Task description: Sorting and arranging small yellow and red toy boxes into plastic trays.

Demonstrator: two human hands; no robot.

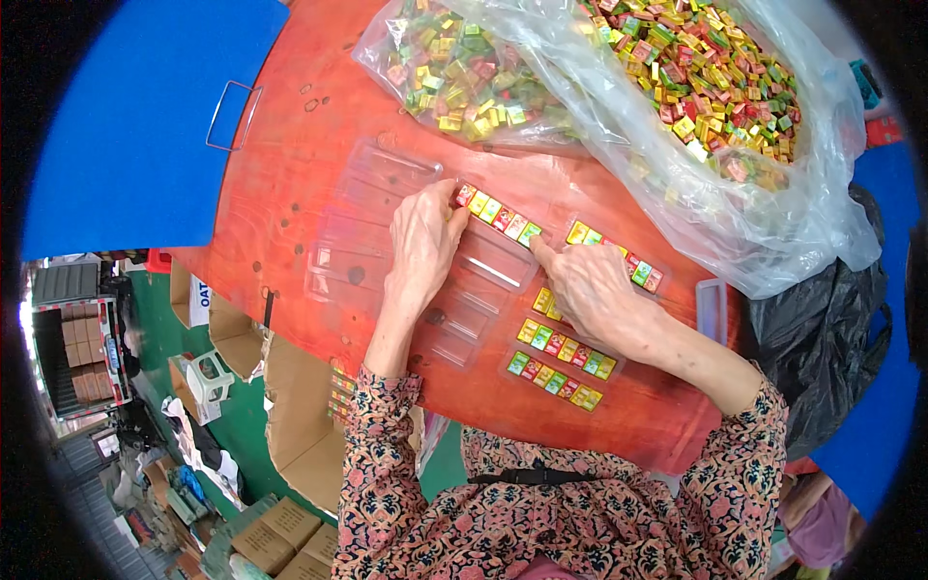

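Note:
A row of small red, yellow and green box-shaped pieces (499, 215) lies slantwise between my hands, over a clear plastic tray. At its upper left end, the fingers of my left hand (421, 242) are closed on it. My right hand (597, 295) presses the lower right end with its fingertips, the other fingers curled. Under and beside my left hand are clear plastic trays (338, 237) with long grooves; those in view there hold nothing. More filled rows (565, 348) in clear trays lie below my right hand, and another filled row (643, 274) shows partly behind it.
A large clear bag (822, 184) heaped with loose coloured pieces (715, 87) covers the table's far right. A black plastic bag (822, 338) hangs at the right edge. Open cardboard boxes (300, 416) stand below the red table's (290, 193) left edge. A blue surface (145, 126) adjoins at upper left.

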